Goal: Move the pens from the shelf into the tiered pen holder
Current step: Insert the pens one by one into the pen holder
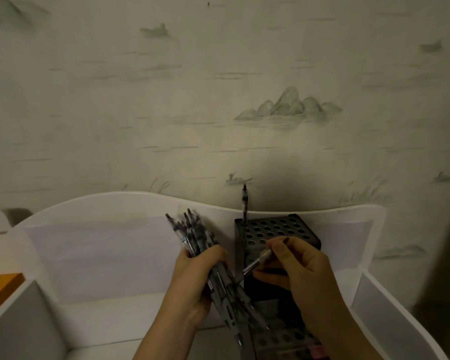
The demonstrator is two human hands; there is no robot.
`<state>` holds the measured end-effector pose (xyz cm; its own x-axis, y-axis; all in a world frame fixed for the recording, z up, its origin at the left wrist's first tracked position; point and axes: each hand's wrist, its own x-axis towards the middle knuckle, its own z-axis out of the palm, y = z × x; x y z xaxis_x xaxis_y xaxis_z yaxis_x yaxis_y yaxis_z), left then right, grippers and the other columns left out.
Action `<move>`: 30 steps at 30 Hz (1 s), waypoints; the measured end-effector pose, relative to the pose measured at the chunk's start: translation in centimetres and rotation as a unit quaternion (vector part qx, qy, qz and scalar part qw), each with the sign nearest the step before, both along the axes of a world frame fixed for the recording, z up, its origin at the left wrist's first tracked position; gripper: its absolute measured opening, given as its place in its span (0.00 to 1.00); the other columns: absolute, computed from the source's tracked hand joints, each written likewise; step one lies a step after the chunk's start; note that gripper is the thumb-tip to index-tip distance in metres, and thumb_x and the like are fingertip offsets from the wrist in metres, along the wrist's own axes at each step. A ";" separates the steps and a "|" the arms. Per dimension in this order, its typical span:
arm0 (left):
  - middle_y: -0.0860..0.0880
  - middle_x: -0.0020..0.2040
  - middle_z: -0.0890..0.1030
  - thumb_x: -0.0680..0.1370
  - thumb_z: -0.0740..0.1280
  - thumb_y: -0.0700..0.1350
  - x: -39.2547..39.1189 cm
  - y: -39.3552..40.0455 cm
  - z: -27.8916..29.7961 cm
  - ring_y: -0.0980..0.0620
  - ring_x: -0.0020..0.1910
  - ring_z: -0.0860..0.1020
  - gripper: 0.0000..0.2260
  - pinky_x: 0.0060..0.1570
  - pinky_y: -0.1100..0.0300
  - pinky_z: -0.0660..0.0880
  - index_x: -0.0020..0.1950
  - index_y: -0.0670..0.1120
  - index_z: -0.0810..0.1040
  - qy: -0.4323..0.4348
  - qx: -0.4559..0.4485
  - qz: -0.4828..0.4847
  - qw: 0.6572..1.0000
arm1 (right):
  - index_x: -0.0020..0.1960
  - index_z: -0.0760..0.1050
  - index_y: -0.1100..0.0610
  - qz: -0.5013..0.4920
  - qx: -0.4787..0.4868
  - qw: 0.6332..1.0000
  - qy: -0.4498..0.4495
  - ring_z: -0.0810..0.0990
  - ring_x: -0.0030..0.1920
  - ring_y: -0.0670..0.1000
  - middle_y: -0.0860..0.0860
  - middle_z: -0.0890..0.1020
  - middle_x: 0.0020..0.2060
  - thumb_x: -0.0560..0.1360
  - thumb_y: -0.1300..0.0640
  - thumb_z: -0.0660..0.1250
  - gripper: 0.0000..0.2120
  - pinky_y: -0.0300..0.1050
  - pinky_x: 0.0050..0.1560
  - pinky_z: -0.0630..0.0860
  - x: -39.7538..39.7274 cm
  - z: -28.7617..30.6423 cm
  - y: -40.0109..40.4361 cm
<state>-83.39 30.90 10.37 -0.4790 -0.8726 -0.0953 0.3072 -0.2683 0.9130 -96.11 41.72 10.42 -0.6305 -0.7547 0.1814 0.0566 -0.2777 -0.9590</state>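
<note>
My left hand (196,287) grips a bundle of several clear grey pens (192,235), their ends fanning up and to the left. To the right stands the black tiered pen holder (276,227), its top tier full of round holes. One pen (244,207) stands upright in the back left hole. My right hand (299,268) pinches a single pen (257,263), held slanted in front of the top tier. The holder's lower tier (283,339) shows near the bottom edge, partly hidden by my right forearm.
The holder stands on a white shelf (102,320) with a wavy back panel (115,203) and raised side walls. An orange object (0,287) sits at the left edge. A patterned wall rises behind the shelf.
</note>
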 end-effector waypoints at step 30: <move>0.41 0.35 0.71 0.71 0.66 0.31 -1.0 -0.2 0.2 0.45 0.30 0.72 0.11 0.32 0.53 0.74 0.49 0.42 0.71 0.037 -0.001 0.002 0.999 | 0.46 0.78 0.67 -0.075 -0.080 0.992 -0.066 0.84 0.38 0.59 0.63 0.83 0.36 0.73 0.59 0.65 0.11 0.48 0.37 0.83 -1.1 -0.4 2.5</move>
<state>-84.38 30.70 10.58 -0.4819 -0.8744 -0.0571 0.3756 -0.2650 0.8881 -97.24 44.24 10.03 -0.7600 -0.6184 0.2000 0.1254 -0.4415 -0.8885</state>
